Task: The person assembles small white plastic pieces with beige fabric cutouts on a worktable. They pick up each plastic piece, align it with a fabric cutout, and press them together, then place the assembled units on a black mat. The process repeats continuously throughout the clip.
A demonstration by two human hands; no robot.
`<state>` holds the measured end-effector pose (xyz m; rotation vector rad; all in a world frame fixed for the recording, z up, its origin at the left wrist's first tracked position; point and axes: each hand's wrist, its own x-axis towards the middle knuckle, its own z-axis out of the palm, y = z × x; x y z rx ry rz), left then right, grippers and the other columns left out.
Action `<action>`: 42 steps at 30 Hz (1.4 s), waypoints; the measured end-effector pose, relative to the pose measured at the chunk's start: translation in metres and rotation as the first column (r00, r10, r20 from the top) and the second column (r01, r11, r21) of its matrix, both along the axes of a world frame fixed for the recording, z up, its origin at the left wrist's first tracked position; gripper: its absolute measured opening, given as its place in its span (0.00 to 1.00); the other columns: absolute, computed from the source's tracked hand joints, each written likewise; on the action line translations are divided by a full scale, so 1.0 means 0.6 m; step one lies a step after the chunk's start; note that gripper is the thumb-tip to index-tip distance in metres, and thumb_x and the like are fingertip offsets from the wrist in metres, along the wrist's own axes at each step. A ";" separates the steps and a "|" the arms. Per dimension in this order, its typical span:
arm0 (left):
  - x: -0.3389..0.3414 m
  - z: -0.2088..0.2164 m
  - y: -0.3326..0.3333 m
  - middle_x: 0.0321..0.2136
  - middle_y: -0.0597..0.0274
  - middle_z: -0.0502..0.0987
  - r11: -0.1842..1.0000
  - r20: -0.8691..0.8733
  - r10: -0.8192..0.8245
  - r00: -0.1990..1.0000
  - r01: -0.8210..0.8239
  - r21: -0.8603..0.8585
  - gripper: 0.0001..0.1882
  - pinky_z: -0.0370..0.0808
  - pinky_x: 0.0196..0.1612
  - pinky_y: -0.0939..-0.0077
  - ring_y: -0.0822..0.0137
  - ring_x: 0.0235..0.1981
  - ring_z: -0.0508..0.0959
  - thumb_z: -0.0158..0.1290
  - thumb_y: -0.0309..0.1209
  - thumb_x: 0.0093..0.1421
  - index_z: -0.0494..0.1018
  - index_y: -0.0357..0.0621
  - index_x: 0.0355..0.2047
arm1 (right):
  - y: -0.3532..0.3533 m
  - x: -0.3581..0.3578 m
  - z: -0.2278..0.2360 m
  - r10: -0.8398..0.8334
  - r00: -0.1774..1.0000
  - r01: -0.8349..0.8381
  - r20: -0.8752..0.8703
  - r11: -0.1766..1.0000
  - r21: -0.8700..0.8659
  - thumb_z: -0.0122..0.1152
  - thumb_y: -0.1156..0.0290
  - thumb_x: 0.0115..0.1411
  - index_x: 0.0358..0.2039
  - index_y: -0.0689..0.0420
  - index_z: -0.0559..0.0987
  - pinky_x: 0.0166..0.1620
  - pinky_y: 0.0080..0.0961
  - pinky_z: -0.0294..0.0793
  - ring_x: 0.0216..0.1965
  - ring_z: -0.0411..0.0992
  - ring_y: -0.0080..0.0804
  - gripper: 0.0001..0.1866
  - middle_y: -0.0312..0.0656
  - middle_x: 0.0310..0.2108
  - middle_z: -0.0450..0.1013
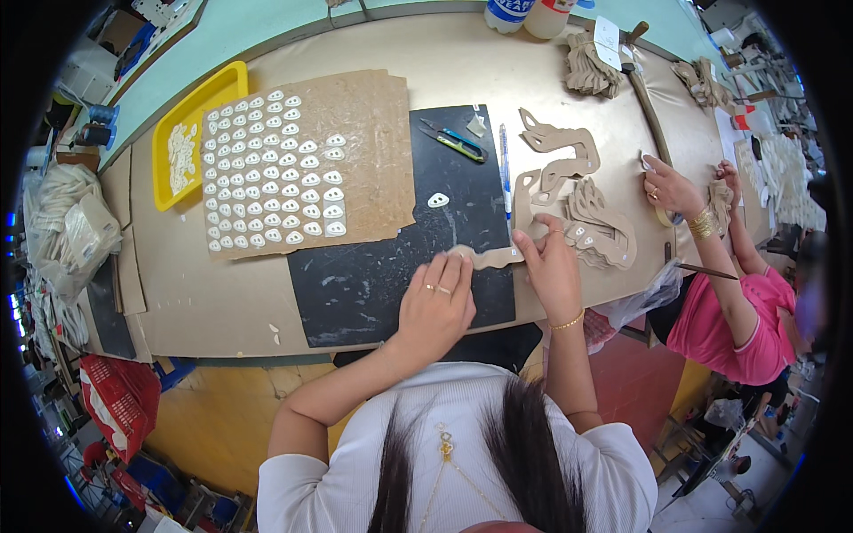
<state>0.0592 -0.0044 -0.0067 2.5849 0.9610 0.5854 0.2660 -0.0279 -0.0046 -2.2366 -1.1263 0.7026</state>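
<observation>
My left hand (437, 302) bends its fingertips down onto one end of a wavy beige cut piece (493, 258), holding it against the black mat (355, 306). What lies beneath those fingertips is hidden. My right hand (553, 271) is by the other end of that piece, thumb and forefinger apart, beside another beige cut piece (524, 191). On the mat, beyond my left hand, lies a single white rounded patch (438, 201) with two holes. Rows of similar white patches (269, 195) cover much of a brown paper sheet (378, 133) to the left.
A yellow tray (163, 151) holds small white pieces. Thread snips (455, 142) and a blue pen (505, 169) lie beyond my hands. Beige pieces (600, 222) are heaped at right, near a co-worker's hand (673, 188). Bottles (524, 16) stand at the far edge.
</observation>
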 end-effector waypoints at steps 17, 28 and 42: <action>-0.027 -0.027 -0.023 0.60 0.45 0.61 0.985 0.271 0.047 0.961 0.000 -0.171 0.37 0.66 0.62 0.51 0.42 0.61 0.64 0.66 0.26 0.53 0.65 0.41 0.63 | 0.011 0.022 0.108 0.017 0.949 0.077 -0.313 0.955 0.286 0.57 0.72 0.70 0.49 0.64 0.75 0.33 0.14 0.70 0.33 0.80 0.21 0.11 0.38 0.33 0.78; -0.026 -0.030 -0.022 0.60 0.44 0.61 0.983 0.302 0.046 0.952 0.011 -0.183 0.37 0.65 0.63 0.50 0.42 0.62 0.64 0.65 0.26 0.54 0.64 0.43 0.64 | -0.008 0.124 0.150 -0.002 0.901 0.154 -0.434 0.936 0.315 0.62 0.69 0.68 0.49 0.64 0.79 0.36 0.14 0.75 0.31 0.78 0.18 0.13 0.36 0.33 0.79; -0.026 -0.027 -0.022 0.61 0.45 0.59 0.979 0.299 0.047 0.953 0.016 -0.203 0.35 0.65 0.63 0.50 0.42 0.63 0.63 0.64 0.26 0.55 0.65 0.43 0.63 | 0.059 0.192 0.029 0.138 0.877 -0.313 0.460 0.890 0.331 0.67 0.72 0.59 0.43 0.55 0.86 0.49 0.34 0.73 0.45 0.73 0.39 0.11 0.42 0.41 0.75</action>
